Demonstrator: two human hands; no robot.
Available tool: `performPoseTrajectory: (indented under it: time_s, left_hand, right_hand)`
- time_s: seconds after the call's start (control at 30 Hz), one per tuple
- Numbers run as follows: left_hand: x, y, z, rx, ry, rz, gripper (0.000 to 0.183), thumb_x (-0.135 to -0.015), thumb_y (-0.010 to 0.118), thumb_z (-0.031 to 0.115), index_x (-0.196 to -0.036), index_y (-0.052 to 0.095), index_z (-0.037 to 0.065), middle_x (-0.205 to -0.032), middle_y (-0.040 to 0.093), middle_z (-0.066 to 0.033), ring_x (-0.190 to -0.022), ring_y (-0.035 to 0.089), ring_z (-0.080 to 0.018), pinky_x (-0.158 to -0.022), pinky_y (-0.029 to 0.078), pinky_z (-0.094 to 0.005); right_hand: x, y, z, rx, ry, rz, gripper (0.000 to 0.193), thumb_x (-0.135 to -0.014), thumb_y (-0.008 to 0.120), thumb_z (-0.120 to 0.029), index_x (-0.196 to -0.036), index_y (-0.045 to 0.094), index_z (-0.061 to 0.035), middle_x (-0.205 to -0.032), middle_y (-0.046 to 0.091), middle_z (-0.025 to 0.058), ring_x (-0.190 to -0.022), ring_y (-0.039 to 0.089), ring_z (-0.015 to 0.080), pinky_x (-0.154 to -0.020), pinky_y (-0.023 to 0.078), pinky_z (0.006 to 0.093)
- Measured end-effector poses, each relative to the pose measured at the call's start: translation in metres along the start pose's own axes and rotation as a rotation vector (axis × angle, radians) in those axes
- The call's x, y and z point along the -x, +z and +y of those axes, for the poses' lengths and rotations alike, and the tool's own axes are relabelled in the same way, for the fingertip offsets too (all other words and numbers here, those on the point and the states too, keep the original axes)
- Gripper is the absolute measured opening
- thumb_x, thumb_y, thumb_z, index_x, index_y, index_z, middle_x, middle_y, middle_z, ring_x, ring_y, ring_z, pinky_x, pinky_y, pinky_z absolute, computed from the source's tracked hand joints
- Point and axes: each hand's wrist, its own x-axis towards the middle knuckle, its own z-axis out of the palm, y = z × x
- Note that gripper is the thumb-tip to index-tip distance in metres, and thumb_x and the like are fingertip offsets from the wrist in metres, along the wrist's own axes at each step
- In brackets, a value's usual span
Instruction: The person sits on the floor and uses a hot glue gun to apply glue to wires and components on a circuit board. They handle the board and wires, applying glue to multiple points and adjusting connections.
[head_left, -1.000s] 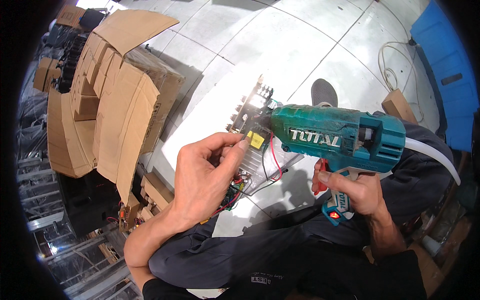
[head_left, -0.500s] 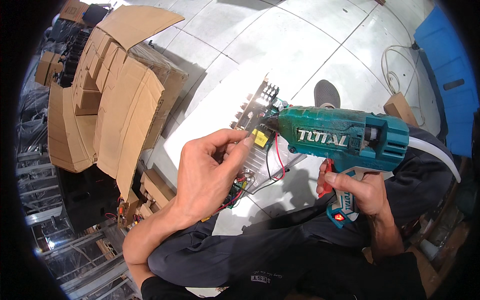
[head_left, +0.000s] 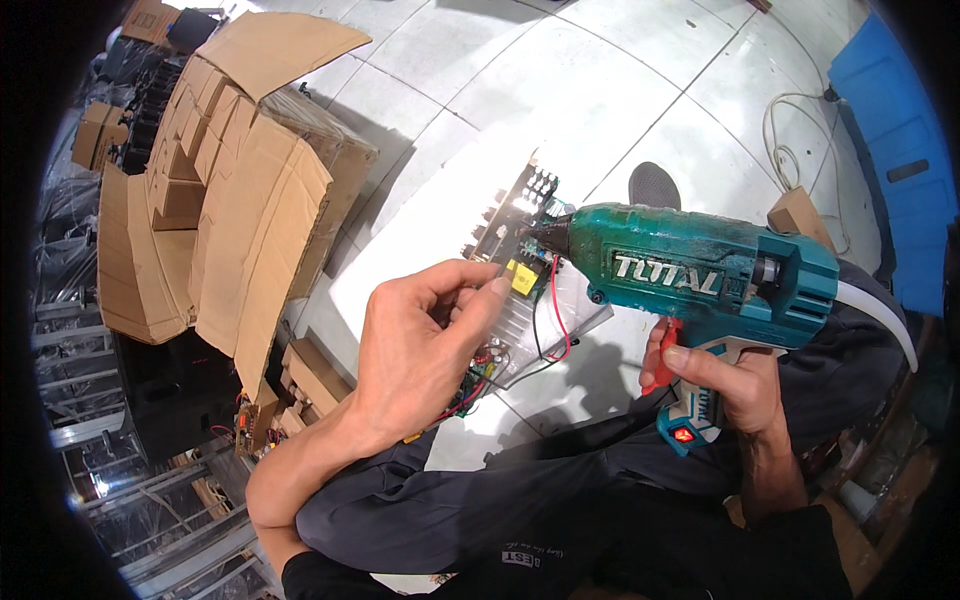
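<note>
My right hand (head_left: pixel 738 385) is wrapped round the grip of a teal glue gun (head_left: pixel 670 255), fingers on its red trigger (head_left: pixel 663 358). A white glue stick (head_left: pixel 882 312) protrudes from the gun's back end. Its dark nozzle (head_left: pixel 552 236) points left at a circuit board (head_left: pixel 500 228) with metal sockets along its edges. My left hand (head_left: pixel 410 345) pinches the board's near end between thumb and forefinger, beside a yellow-wrapped transformer (head_left: pixel 522 279). Red and black wires (head_left: pixel 562 325) trail from the board. The exact grip point is partly hidden by the fingers.
A large opened cardboard box (head_left: pixel 255 200) stands to the left, with smaller boxes inside. Below it lie metal frames (head_left: pixel 175 545). A blue plastic panel (head_left: pixel 890 130), a coiled cable (head_left: pixel 785 130) and a small wooden block (head_left: pixel 800 215) are at the right, on white floor tiles (head_left: pixel 620 60).
The glue gun has shifted a little to the right and its nozzle shows more plainly over the board. My left hand and the board have hardly moved.
</note>
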Motion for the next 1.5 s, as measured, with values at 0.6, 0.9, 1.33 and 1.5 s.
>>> performPoseTrajectory:
  time_s: [0.6,0.9,1.33,1.5]
  left_hand:
    - [-0.001,-0.001,0.003,0.017,0.014,-0.017,0.024,-0.094,0.062,0.014,-0.100,0.069,-0.008,-0.065,0.056,0.0029,-0.059,0.044,-0.0015,-0.052,0.034,-0.0212]
    - [0.000,-0.004,0.003,0.038,0.000,-0.019,0.023,-0.094,0.063,0.013,-0.101,0.069,-0.008,-0.066,0.057,0.0030,-0.059,0.045,-0.0015,-0.052,0.035,-0.0209]
    - [0.003,-0.001,-0.004,0.002,0.014,-0.074,0.025,-0.092,0.062,0.006,-0.113,0.064,-0.008,-0.066,0.057,-0.0020,-0.049,0.049,-0.0053,-0.042,0.039,-0.0211]
    - [0.003,0.003,-0.001,0.110,-0.056,-0.121,0.019,-0.093,0.060,0.006,-0.101,0.063,-0.010,-0.061,0.056,-0.0041,-0.041,0.052,-0.0097,-0.039,0.048,-0.0259]
  right_hand:
    - [0.001,-0.002,0.008,0.062,0.019,-0.001,0.020,-0.086,0.072,-0.007,-0.102,0.067,0.0030,-0.087,0.069,0.0081,-0.077,0.066,0.0152,-0.072,0.053,0.0298]
    - [-0.002,0.000,0.008,0.156,-0.013,0.039,0.020,-0.086,0.071,-0.008,-0.103,0.067,0.0019,-0.090,0.070,0.0082,-0.081,0.066,0.0146,-0.076,0.052,0.0292]
    - [0.078,-0.011,-0.084,-0.259,-0.259,0.252,0.043,-0.089,0.062,-0.016,-0.124,0.053,0.0086,-0.114,0.062,0.0225,-0.102,0.063,0.0315,-0.091,0.051,0.0429]
    - [0.123,-0.090,-0.090,-0.209,-0.556,0.396,0.045,-0.096,0.052,-0.026,-0.130,0.048,0.0031,-0.124,0.055,0.0217,-0.111,0.059,0.0333,-0.099,0.046,0.0470]
